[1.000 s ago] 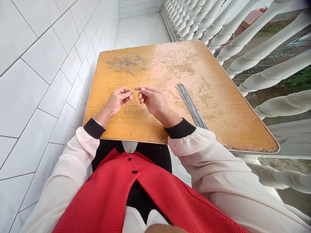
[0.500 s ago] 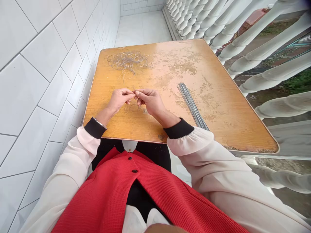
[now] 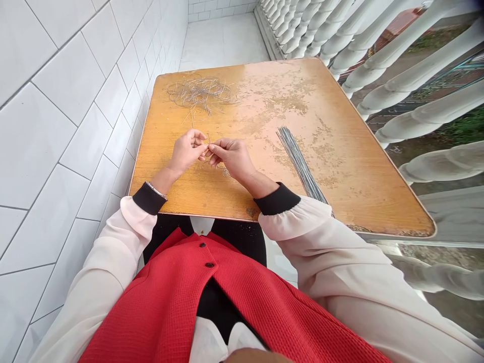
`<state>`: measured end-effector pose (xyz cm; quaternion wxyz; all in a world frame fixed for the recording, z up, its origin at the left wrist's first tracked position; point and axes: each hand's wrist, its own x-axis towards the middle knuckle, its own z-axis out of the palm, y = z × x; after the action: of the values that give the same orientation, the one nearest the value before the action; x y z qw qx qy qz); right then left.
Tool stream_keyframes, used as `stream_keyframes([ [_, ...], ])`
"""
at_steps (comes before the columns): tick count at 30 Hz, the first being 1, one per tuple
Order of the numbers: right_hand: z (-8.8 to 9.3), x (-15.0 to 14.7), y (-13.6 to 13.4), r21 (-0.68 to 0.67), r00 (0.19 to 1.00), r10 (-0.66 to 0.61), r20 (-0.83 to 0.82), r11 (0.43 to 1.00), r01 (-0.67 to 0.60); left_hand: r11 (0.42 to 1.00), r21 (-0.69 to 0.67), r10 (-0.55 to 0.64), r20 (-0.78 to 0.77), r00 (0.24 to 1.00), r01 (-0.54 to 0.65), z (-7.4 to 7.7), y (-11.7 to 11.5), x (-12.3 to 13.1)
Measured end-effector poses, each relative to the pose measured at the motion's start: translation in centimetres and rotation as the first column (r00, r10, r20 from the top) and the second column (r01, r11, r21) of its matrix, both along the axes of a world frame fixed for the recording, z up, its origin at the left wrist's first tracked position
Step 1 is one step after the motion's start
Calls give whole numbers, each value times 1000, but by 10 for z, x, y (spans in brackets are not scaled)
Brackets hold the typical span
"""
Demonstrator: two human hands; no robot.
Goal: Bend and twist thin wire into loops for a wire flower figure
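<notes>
Over the near left part of a worn orange table (image 3: 340, 166), my left hand (image 3: 187, 151) and my right hand (image 3: 230, 156) meet fingertip to fingertip. Both pinch a thin bent piece of wire (image 3: 209, 146), mostly hidden between the fingers. A small wire scrap (image 3: 226, 173) lies on the table under my right hand.
A tangle of bent wire pieces (image 3: 198, 92) lies at the far left of the table. A bundle of straight grey wires (image 3: 300, 166) lies to the right of my right forearm. A white tiled wall runs along the left, a white balustrade (image 3: 397, 60) on the right.
My hands have closed the gap between them and now touch at the fingertips. The wire loop that hung below them is now gathered up between the fingers.
</notes>
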<state>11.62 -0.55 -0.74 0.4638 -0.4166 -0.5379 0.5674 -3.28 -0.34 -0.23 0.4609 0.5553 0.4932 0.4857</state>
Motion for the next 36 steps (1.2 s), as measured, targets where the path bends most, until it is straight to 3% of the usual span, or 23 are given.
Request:
stream_keyframes([
  [5, 5, 3, 2, -25, 998, -50, -33, 998, 49, 1000, -16, 21, 29, 999, -20, 3, 0, -3],
  [10, 10, 3, 1, -44, 998, -30, -54, 999, 28, 988, -153, 15, 103, 995, 1, 14, 4, -8],
  [15, 11, 0, -3, 0, 998, 32, 53, 999, -32, 994, -94, 60, 103, 993, -50, 28, 15, -11],
  [18, 9, 1, -3, 27, 994, 58, 95, 998, -61, 997, -80, 27, 33, 999, -24, 39, 17, -12],
  [23, 5, 2, -1, 18, 976, 151, 158, 988, -156, 985, -128, -131, -106, 986, 117, 50, 25, -17],
  [27, 3, 3, 2, 13, 991, 97, 92, 995, -99, 984, -143, -107, -30, 994, 102, 47, 30, -23],
  [31, 2, 3, 4, -13, 999, 24, 32, 1000, -24, 997, -60, -35, 89, 995, 41, 36, 26, -29],
  [36, 1, 3, 3, -18, 999, 35, 36, 999, -34, 1000, -9, -3, 176, 984, 5, 26, 27, -31],
])
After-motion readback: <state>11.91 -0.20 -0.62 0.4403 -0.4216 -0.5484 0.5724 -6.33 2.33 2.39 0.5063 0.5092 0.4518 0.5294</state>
